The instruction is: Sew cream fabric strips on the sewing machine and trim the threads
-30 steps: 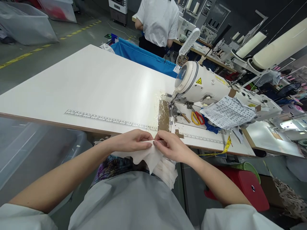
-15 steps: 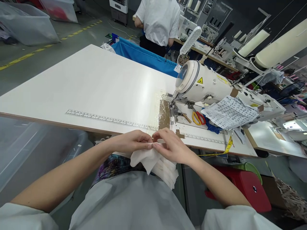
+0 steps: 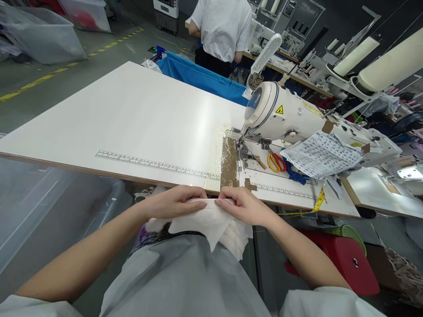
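Observation:
My left hand (image 3: 176, 201) and my right hand (image 3: 243, 206) meet over my lap, just below the front edge of the white table (image 3: 132, 119). Both pinch the top edge of a piece of white fabric (image 3: 205, 220) between thumb and fingers. The fabric hangs down over a small stack of more white pieces (image 3: 239, 240) on my lap. A white sewing machine (image 3: 291, 119) stands on the table beyond my right hand, with its needle area above a brown taped patch (image 3: 228, 160).
Yellow and red scissors (image 3: 274, 162), a printed paper sheet (image 3: 322, 154) and a yellow tape measure (image 3: 315, 206) lie by the machine. A red stool (image 3: 343, 259) stands at the right. A person in a white shirt (image 3: 223, 26) works behind a blue bin (image 3: 198, 77). Clear plastic bins (image 3: 49, 207) sit at the left.
My hands have spread slightly apart along the fabric's top edge, stretching it flatter. The view has shifted down a little.

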Available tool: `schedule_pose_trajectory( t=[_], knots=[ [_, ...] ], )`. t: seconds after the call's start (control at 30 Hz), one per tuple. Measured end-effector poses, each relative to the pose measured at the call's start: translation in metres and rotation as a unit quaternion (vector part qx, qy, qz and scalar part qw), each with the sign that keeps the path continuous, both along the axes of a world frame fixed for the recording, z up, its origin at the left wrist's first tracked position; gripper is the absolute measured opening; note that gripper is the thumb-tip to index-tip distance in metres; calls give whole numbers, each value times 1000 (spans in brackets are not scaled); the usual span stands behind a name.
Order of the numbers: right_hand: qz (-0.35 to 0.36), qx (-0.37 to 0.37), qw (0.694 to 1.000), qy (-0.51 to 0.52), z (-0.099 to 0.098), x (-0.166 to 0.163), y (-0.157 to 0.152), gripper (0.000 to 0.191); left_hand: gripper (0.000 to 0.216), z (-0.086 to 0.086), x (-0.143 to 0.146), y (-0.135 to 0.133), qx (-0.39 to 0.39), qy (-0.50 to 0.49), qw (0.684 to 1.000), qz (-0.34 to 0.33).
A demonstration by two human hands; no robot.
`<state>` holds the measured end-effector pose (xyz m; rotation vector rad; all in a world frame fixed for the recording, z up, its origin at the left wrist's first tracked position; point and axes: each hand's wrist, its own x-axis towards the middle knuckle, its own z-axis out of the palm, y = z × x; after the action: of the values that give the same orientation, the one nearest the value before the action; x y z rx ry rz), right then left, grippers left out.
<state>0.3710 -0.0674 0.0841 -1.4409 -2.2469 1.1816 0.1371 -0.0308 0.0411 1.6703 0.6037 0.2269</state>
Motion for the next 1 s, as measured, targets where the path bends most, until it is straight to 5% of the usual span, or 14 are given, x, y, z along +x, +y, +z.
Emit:
schedule_pose_trajectory(
  t=[0.43,1.0],
  knots=[
    [7,-14,999,-47,10,19,-3,31,38,-4,-39,10,41,29,998,-23],
    [-1,4,999,-49,14,34,-20,36,33,-11,-48,11,50,10,998,22]
  ],
)
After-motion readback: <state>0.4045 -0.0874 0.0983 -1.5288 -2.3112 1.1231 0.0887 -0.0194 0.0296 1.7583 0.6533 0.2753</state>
